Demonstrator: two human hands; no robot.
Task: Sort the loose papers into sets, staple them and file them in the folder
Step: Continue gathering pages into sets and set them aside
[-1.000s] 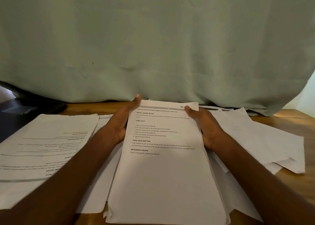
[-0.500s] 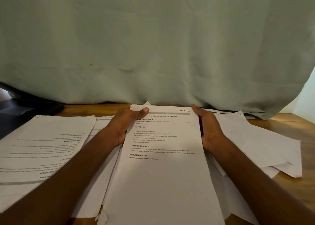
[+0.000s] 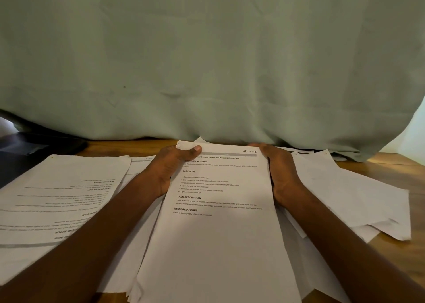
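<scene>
White printed paper stack (image 3: 218, 229) now thumb-pinned by my left hand (image 3: 171, 164), right hand (image 3: 279, 171) squaring its edge, unstapled.

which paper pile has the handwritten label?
The middle stack, held between the left hand and right hand: "SECTION 1" is handwritten at its top right. The left pile lies upside down; the right pile looks blank.
</scene>
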